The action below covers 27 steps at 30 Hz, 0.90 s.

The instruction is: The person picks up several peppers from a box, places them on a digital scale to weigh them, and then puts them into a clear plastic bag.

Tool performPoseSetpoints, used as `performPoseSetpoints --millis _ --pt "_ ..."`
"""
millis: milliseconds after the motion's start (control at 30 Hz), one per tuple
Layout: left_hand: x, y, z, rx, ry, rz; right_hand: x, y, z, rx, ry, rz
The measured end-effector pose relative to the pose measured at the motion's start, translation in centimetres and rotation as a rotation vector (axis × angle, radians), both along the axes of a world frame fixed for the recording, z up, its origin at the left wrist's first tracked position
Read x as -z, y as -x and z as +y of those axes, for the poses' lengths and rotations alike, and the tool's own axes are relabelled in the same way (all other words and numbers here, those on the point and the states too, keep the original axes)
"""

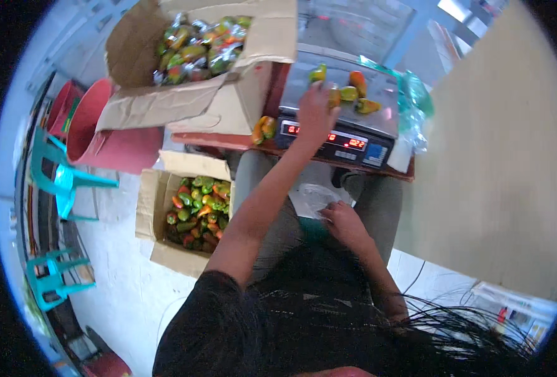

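My left hand (316,116) reaches over the metal pan (385,94) of a digital weighing scale (354,154) with a red lit display. Its fingers curl about a yellow-green pepper (333,98), partly hidden by the hand. Another green pepper (318,73) lies just beyond the fingertips. To the right on the pan are an orange-red pepper (357,81), a yellowish pepper (349,93) and a mottled pepper (367,106). Over my lap, my right hand (346,223) is closed on the edge of a clear plastic bag (316,197).
An open carton (184,103) of bagged peppers stands left of the scale, with a packed pair of peppers (264,129) beside it. Below, another carton (149,204) holds loose peppers. Green plastic (413,103) lies right of the scale, near a wooden tabletop (492,157). Teal chairs (65,182) stand left.
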<state>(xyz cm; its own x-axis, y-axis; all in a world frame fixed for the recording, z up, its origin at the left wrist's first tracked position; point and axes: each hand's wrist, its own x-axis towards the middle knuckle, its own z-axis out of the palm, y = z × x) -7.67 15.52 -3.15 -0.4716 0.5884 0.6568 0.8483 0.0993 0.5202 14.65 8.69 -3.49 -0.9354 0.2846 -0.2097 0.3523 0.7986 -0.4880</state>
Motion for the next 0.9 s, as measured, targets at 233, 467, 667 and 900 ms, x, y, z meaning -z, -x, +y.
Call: performPoseSetpoints --millis 233,467,667,900 --pt "1.5 1.0 -0.8 0.011 -0.012 -0.188 0.7 -0.4 -0.4 -0.036 0.029 0.036" --pt "-0.4 0.2 -19.0 -0.119 0.008 -0.527 0.3 0.6 -0.5 -0.06 0.023 0.052" --pt "16.1 4.3 -32.7 -0.693 -0.045 -0.721 -1.0 3.1 -1.0 -0.14 0.057 0.02" --pt "24.3 5.6 -36.7 -0.638 0.61 -0.704 -0.9 3.4 -1.6 -0.152 0.009 0.075"
